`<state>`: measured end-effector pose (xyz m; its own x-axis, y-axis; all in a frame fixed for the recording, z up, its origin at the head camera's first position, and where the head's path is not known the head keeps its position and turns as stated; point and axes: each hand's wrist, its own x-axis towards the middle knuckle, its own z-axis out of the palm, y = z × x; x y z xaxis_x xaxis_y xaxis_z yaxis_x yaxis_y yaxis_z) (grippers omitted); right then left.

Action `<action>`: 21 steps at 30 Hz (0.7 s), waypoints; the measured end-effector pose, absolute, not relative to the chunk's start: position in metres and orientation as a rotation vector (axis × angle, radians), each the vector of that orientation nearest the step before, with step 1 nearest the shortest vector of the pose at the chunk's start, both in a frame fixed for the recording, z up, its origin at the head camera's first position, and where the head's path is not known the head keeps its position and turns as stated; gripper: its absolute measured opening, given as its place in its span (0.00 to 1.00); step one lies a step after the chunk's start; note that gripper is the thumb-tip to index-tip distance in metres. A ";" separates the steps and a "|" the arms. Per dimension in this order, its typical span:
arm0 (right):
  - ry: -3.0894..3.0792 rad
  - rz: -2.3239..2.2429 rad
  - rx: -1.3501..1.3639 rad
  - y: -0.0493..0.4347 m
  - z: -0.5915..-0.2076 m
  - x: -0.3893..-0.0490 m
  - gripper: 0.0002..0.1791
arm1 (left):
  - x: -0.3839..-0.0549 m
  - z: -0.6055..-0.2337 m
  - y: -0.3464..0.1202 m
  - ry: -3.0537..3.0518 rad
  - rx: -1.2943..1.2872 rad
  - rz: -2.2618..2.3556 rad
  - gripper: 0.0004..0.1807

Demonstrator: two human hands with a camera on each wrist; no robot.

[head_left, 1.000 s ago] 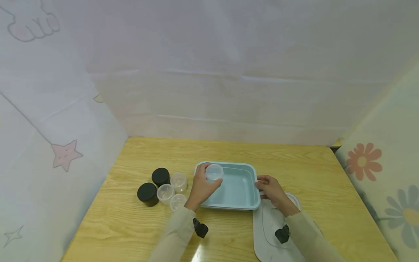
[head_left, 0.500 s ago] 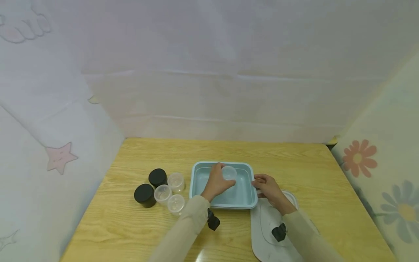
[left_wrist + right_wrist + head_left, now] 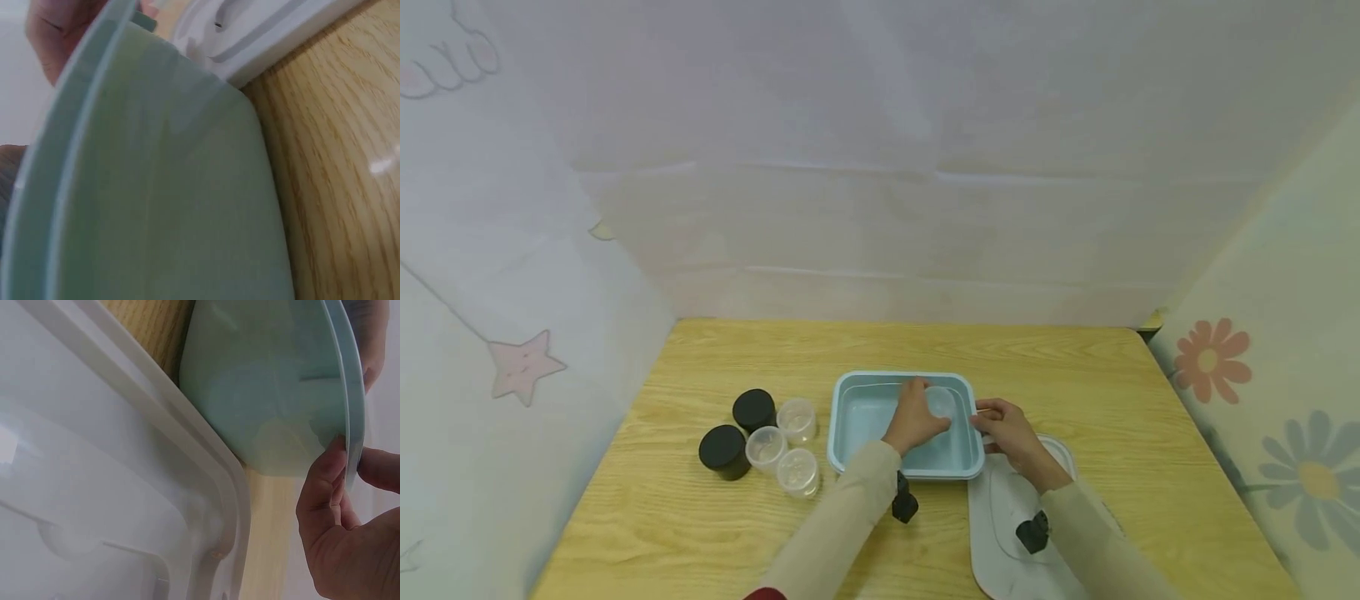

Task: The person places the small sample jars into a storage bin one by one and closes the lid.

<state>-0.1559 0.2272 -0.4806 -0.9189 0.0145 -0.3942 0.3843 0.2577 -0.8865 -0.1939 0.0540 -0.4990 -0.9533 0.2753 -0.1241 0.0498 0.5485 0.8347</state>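
Observation:
My left hand (image 3: 916, 418) holds a small clear plastic cup (image 3: 942, 402) between thumb and fingers, low within the right part of a light-blue plastic tub (image 3: 867, 412). Whether the cup touches the tub's floor I cannot tell. In the left wrist view the tub's wall (image 3: 181, 181) hides most of that hand and the cup. At the tub's right end, my right hand (image 3: 1011, 435) pinches the rim; the right wrist view shows thumb and fingers on either side of the rim (image 3: 355, 425).
Left of the tub stand several clear cups (image 3: 797, 472) and two black-topped round jars (image 3: 724, 450). A white lid-like panel (image 3: 1000, 525) lies under my right forearm, close to the tub. All of it is on a wooden table (image 3: 647, 517) before a pale cloth wall.
The left hand has carried the clear cup rightward and lower, from the tub's left end to its right part. My right hand keeps its grip on the rim.

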 end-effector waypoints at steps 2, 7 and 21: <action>2.222 -1.724 0.342 0.227 -0.480 -0.155 0.24 | -0.194 -0.502 0.057 2.555 0.284 1.336 0.38; 2.233 -1.720 0.343 0.227 -0.479 -0.154 0.23 | -0.194 -0.504 0.062 2.537 0.281 1.349 0.39; 2.267 -1.661 0.364 0.225 -0.480 -0.156 0.23 | -0.194 -0.499 0.062 2.556 0.332 1.291 0.40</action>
<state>-0.1562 0.2254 -0.4800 -0.9208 0.0227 -0.3894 0.3782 0.2965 -0.8769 -0.1943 0.0615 -0.4993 -0.9405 0.3157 -0.1256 0.0864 0.5796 0.8103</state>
